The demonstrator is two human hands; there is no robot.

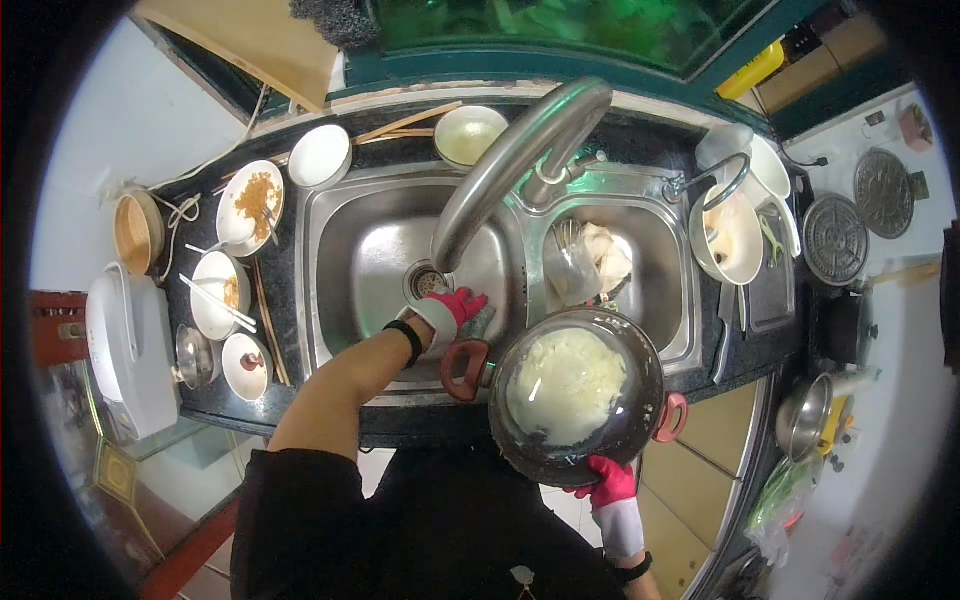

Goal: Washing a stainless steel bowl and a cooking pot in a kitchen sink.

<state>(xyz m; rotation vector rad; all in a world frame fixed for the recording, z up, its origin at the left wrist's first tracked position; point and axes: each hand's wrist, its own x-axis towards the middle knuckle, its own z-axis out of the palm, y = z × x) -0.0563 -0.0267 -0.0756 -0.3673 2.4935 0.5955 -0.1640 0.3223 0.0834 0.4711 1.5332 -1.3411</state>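
Observation:
My left hand (454,309), in a red rubber glove with a white cuff, reaches into the left sink basin (360,247) near the drain strainer (426,281). Its fingers touch a grey scrubbing cloth or pad (478,324); whether they grip it is hard to make out. My right hand (611,480), gloved the same way, grips the near rim of a dark wok (637,397). Pale, milky liquid (566,379) with a glossy surface lies in the wok. The wok is over the counter's front edge, partly covering both basins, with reddish side handles (465,369) left and right.
A curved steel faucet (517,161) arches over the left basin. The right basin holds a clear plastic bag (574,266) and pale scraps (606,259). Food-stained bowls (251,202) and chopsticks (270,322) line the left counter. Rightward are a pot (726,244) and a knife (724,330).

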